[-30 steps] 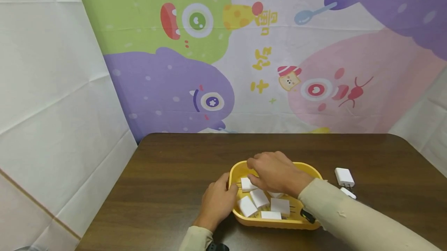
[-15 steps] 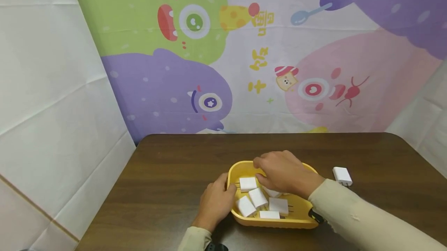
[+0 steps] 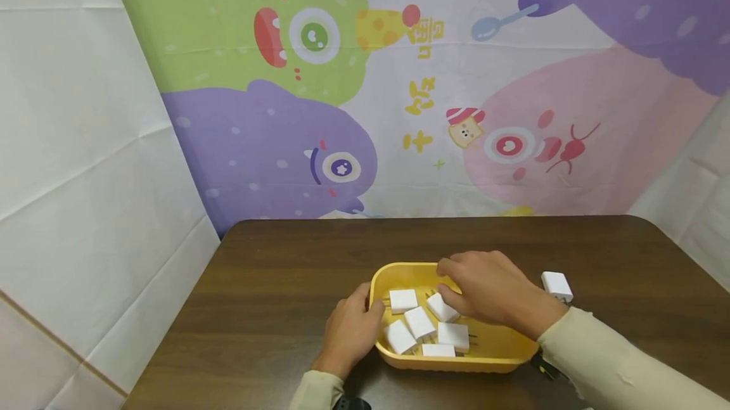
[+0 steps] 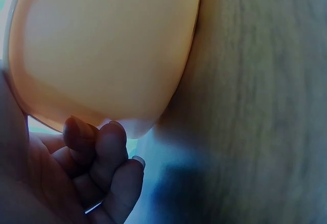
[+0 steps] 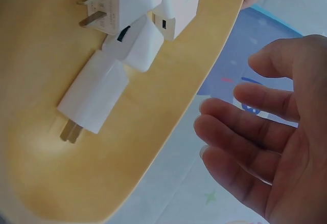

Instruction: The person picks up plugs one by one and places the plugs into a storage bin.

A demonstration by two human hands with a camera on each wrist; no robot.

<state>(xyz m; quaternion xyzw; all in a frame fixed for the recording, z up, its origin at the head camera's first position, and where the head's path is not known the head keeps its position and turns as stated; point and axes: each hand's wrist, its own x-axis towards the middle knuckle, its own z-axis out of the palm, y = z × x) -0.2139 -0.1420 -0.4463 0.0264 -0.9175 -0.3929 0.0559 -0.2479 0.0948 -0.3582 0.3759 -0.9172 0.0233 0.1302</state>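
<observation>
A yellow plastic basket [image 3: 499,341] on the table holds several white charger plugs [image 3: 453,336], lying loose with metal prongs showing. My left hand [image 3: 350,333] grips its left rim, thumb over the edge and fingers outside; the left wrist view shows those fingers [image 4: 110,150] curled against the basket wall. Over the basket's right half is my right hand [image 3: 487,286], palm down, near one white plug [image 3: 442,308]. Seen from the right wrist, its fingers [image 5: 240,155] are loosely bent with nothing between them, beside the basket rim.
Another white charger plug [image 3: 556,286] lies on the brown wooden table [image 3: 285,283], right of the basket and partly behind the right forearm. A cartoon-print cloth [image 3: 419,194] hangs along the table's back edge, and white sheeting [image 3: 91,144] covers the left side.
My right hand has moved right over the basket, uncovering a plug near its middle. The right sleeve now covers a small white item at the table's right. The left hand keeps its grip.
</observation>
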